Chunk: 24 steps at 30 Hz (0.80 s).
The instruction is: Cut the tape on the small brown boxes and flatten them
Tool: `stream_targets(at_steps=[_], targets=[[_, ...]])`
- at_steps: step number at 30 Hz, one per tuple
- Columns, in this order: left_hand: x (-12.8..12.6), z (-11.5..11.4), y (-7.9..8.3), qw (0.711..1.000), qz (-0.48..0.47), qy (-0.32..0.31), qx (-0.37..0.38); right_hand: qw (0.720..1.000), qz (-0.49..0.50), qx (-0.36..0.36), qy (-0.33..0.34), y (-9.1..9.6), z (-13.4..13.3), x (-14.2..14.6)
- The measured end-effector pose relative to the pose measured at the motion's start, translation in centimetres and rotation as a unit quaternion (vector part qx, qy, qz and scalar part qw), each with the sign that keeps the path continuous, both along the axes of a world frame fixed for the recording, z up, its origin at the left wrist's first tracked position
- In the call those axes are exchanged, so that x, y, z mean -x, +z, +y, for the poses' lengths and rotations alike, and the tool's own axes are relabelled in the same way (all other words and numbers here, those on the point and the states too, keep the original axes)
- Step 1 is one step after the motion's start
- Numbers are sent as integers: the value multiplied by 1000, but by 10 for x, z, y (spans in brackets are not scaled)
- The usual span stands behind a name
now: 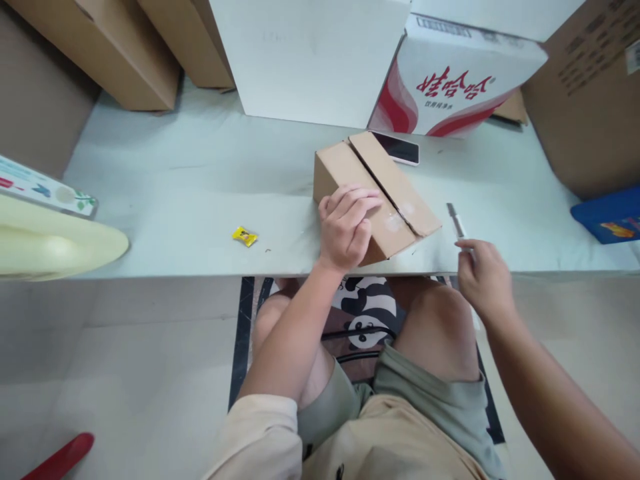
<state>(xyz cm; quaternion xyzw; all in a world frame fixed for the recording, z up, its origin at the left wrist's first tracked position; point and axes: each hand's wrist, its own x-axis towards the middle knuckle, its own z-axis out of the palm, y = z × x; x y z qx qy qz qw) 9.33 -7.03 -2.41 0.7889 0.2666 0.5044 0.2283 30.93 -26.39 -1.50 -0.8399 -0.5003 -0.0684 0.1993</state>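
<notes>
A small brown cardboard box (pixel 380 193) sits at an angle near the table's front edge, with a dark seam running between its two top flaps. My left hand (pixel 347 223) presses on its top and near side, fingers together and bent over the surface, steadying it. To the right of the box, my right hand (pixel 483 273) is closed round a slim knife-like tool (pixel 456 221) with a pale handle. The tool's flat grey end points away from me, apart from the box. The fingers partly hide its handle.
Behind the box lies a phone (pixel 403 148). A yellow wrapped candy (pixel 245 236) is on the white table (pixel 190 180) to the left. White cartons (pixel 310 60) and a red-and-white carton (pixel 450 87) line the back. A blue package (pixel 610 217) stands at right.
</notes>
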Motion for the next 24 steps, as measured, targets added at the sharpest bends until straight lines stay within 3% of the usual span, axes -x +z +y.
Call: stream_targets(at_steps=[4, 7, 12, 15, 18, 24], targets=[[12, 9, 2, 999, -28, -43, -6, 991, 23, 125, -30, -20, 18, -8], [22, 15, 2, 996, -61, -58, 21, 988, -12, 153, -24, -25, 25, -1], [39, 33, -8, 973, -148, -16, 176, 988, 50, 96, 111, -32, 47, 19], [45, 44, -16, 913, -199, 32, 353, 972, 129, 58, 188, -34, 68, 31], [46, 48, -19, 846, -214, 22, 489, 958, 188, 17, 215, -34, 85, 37], [38, 46, -12, 817, -213, 1, 536, 940, 241, -86, 227, -39, 108, 34]])
